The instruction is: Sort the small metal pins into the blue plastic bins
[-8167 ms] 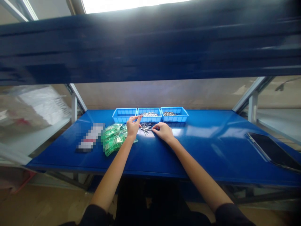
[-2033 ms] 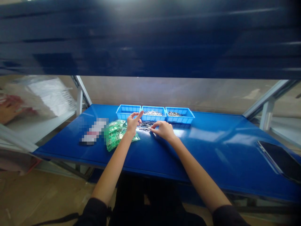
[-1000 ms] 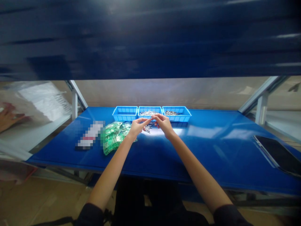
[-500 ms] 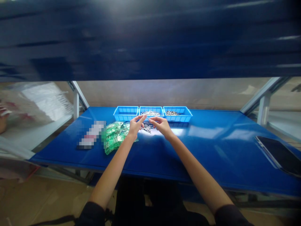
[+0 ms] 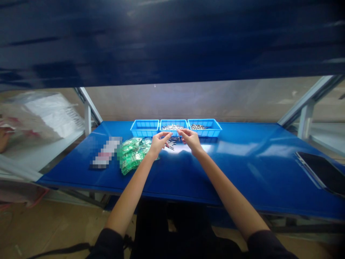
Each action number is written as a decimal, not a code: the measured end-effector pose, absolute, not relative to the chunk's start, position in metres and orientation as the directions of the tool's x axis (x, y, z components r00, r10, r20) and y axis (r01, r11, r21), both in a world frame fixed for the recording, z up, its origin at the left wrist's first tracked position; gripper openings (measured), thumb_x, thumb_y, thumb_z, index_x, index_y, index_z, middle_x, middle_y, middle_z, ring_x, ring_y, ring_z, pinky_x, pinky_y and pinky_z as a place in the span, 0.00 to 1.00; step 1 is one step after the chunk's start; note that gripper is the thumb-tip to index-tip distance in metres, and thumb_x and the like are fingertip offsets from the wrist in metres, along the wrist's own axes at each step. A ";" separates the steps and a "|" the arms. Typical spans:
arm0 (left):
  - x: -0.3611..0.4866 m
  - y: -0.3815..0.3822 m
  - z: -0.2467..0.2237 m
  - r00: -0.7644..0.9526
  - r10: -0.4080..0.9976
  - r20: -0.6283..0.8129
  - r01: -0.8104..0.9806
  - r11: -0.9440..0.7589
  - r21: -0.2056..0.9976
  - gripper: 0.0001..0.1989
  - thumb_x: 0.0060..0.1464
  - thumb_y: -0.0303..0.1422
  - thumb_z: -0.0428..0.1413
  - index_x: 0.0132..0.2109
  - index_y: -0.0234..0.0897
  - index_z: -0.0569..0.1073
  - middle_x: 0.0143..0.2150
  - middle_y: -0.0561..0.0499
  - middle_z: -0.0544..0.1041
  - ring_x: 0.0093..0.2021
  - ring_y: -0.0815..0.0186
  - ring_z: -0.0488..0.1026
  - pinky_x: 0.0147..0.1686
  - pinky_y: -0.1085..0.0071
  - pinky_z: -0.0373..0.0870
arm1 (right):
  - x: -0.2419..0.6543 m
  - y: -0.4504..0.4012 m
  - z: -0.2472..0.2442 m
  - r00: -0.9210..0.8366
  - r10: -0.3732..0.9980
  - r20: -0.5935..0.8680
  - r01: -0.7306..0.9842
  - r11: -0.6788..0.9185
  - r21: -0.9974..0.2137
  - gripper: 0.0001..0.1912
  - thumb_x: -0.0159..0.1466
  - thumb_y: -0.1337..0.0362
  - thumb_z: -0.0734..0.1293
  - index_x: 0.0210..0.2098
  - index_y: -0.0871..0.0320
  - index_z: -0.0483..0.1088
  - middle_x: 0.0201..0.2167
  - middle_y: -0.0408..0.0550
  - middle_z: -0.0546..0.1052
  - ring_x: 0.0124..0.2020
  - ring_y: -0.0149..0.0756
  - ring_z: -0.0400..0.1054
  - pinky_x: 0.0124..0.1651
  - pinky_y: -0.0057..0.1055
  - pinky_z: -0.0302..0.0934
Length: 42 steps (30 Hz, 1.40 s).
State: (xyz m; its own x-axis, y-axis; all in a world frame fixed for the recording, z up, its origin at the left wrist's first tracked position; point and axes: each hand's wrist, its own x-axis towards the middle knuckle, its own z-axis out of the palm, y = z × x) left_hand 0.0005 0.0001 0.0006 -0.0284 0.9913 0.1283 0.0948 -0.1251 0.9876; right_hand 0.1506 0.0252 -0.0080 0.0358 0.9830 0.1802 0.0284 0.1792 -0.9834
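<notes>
My left hand is held over the table in front of the middle blue bin, thumb and fingers pinched together. To its right, my right hand pinches in the same way, its fingertips just apart from the left ones. Whatever sits in either pinch is too small to make out. Below and between the hands lies a loose pile of thin metal fasteners, partly covered by the left fingers. The middle bin holds silver fasteners. Green-printed plastic packets are heaped beside my left forearm.
The right bin holds darker metal pieces; the left bin stands alongside. A tablet-like device lies on the blue table at right. A dark blue panel hangs overhead. Another person's hand shows at far left.
My hands were together at the fingertips; now they have drawn slightly apart, the right one shifting a little to the right. The camera view has tilted slightly.
</notes>
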 end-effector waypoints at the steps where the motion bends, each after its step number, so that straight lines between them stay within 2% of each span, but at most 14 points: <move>1: 0.000 0.001 0.001 -0.082 0.987 0.141 0.073 -0.135 0.988 0.17 0.46 0.41 0.60 0.39 0.32 0.76 0.37 0.46 0.76 0.17 0.79 0.64 0.14 0.80 0.52 | 0.151 0.025 -0.008 0.044 0.983 0.177 0.047 0.175 -0.983 0.20 0.49 0.50 0.68 0.32 0.61 0.74 0.25 0.46 0.74 0.19 0.26 0.60 0.22 0.25 0.55; 6: -0.002 0.004 0.002 -0.206 0.967 0.148 -0.016 -0.154 0.988 0.16 0.48 0.42 0.57 0.39 0.35 0.77 0.43 0.45 0.76 0.17 0.80 0.62 0.14 0.79 0.50 | 0.153 0.024 -0.008 0.053 0.981 0.189 0.123 0.182 -0.976 0.19 0.50 0.52 0.68 0.31 0.63 0.75 0.26 0.49 0.76 0.20 0.28 0.63 0.22 0.25 0.57; 9: -0.002 0.005 0.001 -0.253 0.957 0.140 -0.037 -0.154 0.987 0.16 0.49 0.42 0.56 0.38 0.35 0.77 0.42 0.46 0.76 0.16 0.80 0.62 0.14 0.78 0.50 | 0.154 0.024 -0.008 0.059 0.979 0.193 0.168 0.181 -0.969 0.17 0.51 0.54 0.67 0.31 0.62 0.75 0.28 0.50 0.77 0.21 0.28 0.64 0.21 0.24 0.57; 12: -0.002 0.006 0.000 -0.299 0.945 0.132 -0.017 -0.144 0.989 0.17 0.44 0.44 0.59 0.36 0.33 0.78 0.31 0.48 0.76 0.16 0.79 0.60 0.15 0.78 0.50 | 0.155 0.025 -0.009 0.117 0.977 0.180 0.231 0.150 -0.961 0.15 0.51 0.56 0.66 0.29 0.62 0.76 0.26 0.50 0.77 0.19 0.28 0.64 0.21 0.24 0.58; 15: -0.002 0.005 0.001 -0.311 0.944 0.106 -0.002 -0.112 0.994 0.21 0.38 0.45 0.63 0.35 0.32 0.77 0.18 0.54 0.69 0.16 0.77 0.58 0.16 0.78 0.51 | 0.159 0.029 -0.009 0.240 0.963 0.124 0.207 0.074 -0.976 0.13 0.50 0.57 0.67 0.27 0.62 0.75 0.24 0.48 0.76 0.17 0.27 0.62 0.19 0.24 0.58; 18: -0.001 0.003 0.003 -0.286 0.952 0.105 0.002 -0.109 0.994 0.21 0.36 0.45 0.64 0.33 0.32 0.76 0.15 0.57 0.65 0.16 0.77 0.59 0.17 0.78 0.52 | 0.164 0.032 -0.008 0.271 0.962 0.042 0.119 0.010 -0.993 0.12 0.51 0.59 0.66 0.26 0.62 0.74 0.24 0.48 0.76 0.16 0.26 0.61 0.19 0.24 0.60; 22: 0.000 0.001 0.006 -0.254 0.963 0.089 0.012 -0.089 0.996 0.21 0.36 0.45 0.64 0.33 0.32 0.75 0.15 0.57 0.65 0.16 0.77 0.58 0.17 0.78 0.51 | 0.167 0.033 -0.004 0.205 0.978 -0.029 0.020 -0.034 -0.999 0.10 0.53 0.61 0.66 0.23 0.62 0.72 0.24 0.50 0.76 0.17 0.26 0.64 0.21 0.25 0.64; 25: 0.000 0.001 0.006 -0.247 0.966 0.083 0.016 -0.082 0.997 0.21 0.38 0.45 0.63 0.35 0.32 0.75 0.15 0.57 0.64 0.15 0.77 0.57 0.16 0.78 0.51 | 0.168 0.032 -0.001 0.111 0.994 0.018 -0.087 0.028 -0.996 0.10 0.55 0.61 0.66 0.30 0.61 0.73 0.30 0.52 0.78 0.26 0.32 0.71 0.25 0.26 0.67; 28: 0.000 0.002 0.005 -0.246 0.966 0.077 0.026 -0.073 0.997 0.22 0.39 0.46 0.63 0.37 0.32 0.76 0.16 0.56 0.65 0.15 0.77 0.57 0.15 0.79 0.51 | 0.168 0.031 -0.001 -0.027 0.994 0.108 -0.107 0.104 -0.989 0.18 0.55 0.58 0.67 0.44 0.57 0.71 0.40 0.51 0.77 0.37 0.36 0.73 0.30 0.26 0.68; 31: 0.000 0.004 0.003 -0.222 0.970 0.097 0.009 -0.097 0.995 0.21 0.42 0.45 0.61 0.37 0.32 0.76 0.25 0.50 0.74 0.16 0.78 0.59 0.14 0.79 0.50 | 0.167 0.030 -0.008 -0.096 0.988 0.121 0.007 0.122 -0.992 0.22 0.55 0.55 0.67 0.48 0.57 0.70 0.43 0.52 0.77 0.37 0.37 0.73 0.28 0.27 0.67; 33: 0.001 0.005 0.001 -0.204 0.973 0.111 -0.010 -0.116 0.993 0.19 0.46 0.45 0.58 0.38 0.33 0.76 0.36 0.46 0.77 0.17 0.79 0.61 0.14 0.79 0.50 | 0.165 0.029 -0.014 -0.107 0.982 0.156 0.140 0.170 -0.975 0.20 0.54 0.55 0.67 0.44 0.59 0.73 0.39 0.52 0.78 0.35 0.37 0.73 0.27 0.27 0.66; 35: 0.001 0.005 0.001 -0.201 0.973 0.114 -0.021 -0.120 0.993 0.18 0.49 0.45 0.56 0.38 0.33 0.76 0.42 0.44 0.76 0.16 0.80 0.61 0.14 0.78 0.50 | 0.162 0.028 -0.019 -0.126 0.968 0.216 0.306 0.245 -0.920 0.16 0.53 0.56 0.68 0.37 0.59 0.76 0.34 0.51 0.78 0.33 0.37 0.72 0.29 0.28 0.64; 39: 0.003 0.003 0.002 -0.213 0.969 0.125 -0.013 -0.131 0.991 0.18 0.47 0.45 0.58 0.32 0.31 0.75 0.39 0.43 0.77 0.16 0.80 0.60 0.14 0.78 0.50 | 0.157 0.023 -0.020 -0.192 0.943 0.271 0.616 0.330 -0.715 0.10 0.51 0.53 0.69 0.27 0.52 0.77 0.29 0.43 0.78 0.32 0.36 0.71 0.31 0.29 0.61; 42: 0.003 0.004 0.001 -0.235 0.964 0.127 -0.002 -0.131 0.991 0.19 0.43 0.46 0.60 0.28 0.31 0.73 0.34 0.45 0.77 0.16 0.79 0.59 0.14 0.78 0.50 | 0.156 0.017 -0.017 -0.248 0.935 0.254 0.709 0.354 -0.610 0.12 0.50 0.49 0.70 0.23 0.50 0.76 0.26 0.42 0.78 0.30 0.37 0.71 0.30 0.29 0.58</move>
